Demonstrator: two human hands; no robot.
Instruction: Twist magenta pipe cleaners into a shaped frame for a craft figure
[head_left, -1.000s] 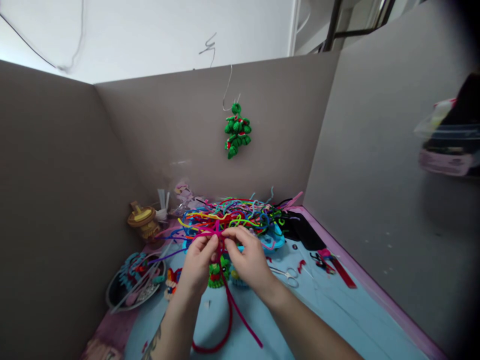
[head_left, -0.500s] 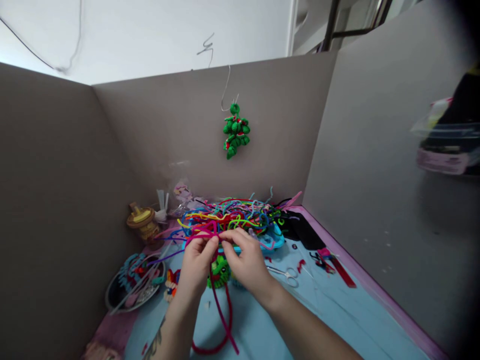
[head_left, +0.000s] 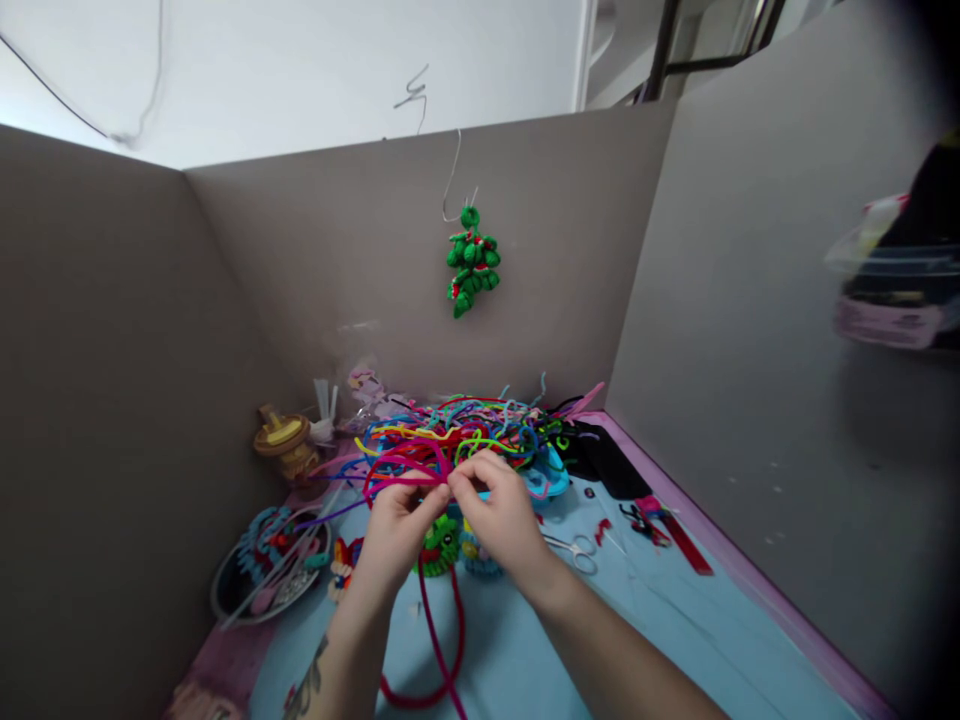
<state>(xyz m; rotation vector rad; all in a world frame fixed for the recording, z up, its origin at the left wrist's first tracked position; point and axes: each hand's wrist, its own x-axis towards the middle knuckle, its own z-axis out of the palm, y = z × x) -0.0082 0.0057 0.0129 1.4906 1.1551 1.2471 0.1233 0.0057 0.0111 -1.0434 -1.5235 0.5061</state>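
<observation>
Magenta pipe cleaners are pinched between both hands above the table, crossing and looping at the fingertips. My left hand is closed on them, thumb against forefinger. Right beside it, my right hand grips the same strands with thumb and fingertips. Long magenta ends hang below the hands, one curving in a loop over the blue table cover. Under the hands sit a green fuzzy figure with an eye and a blue and yellow one, both partly hidden.
Behind the hands, a heap of coloured pipe cleaners fills a blue tray. To the right lie scissors and a red strip. At left stand a metal bowl and a brown pot. A green ornament hangs on the grey partition.
Both hands have shifted slightly right and stay together. The magenta loops above them have spread, and a hanging end has moved lower. More of the blue and yellow figure shows.
</observation>
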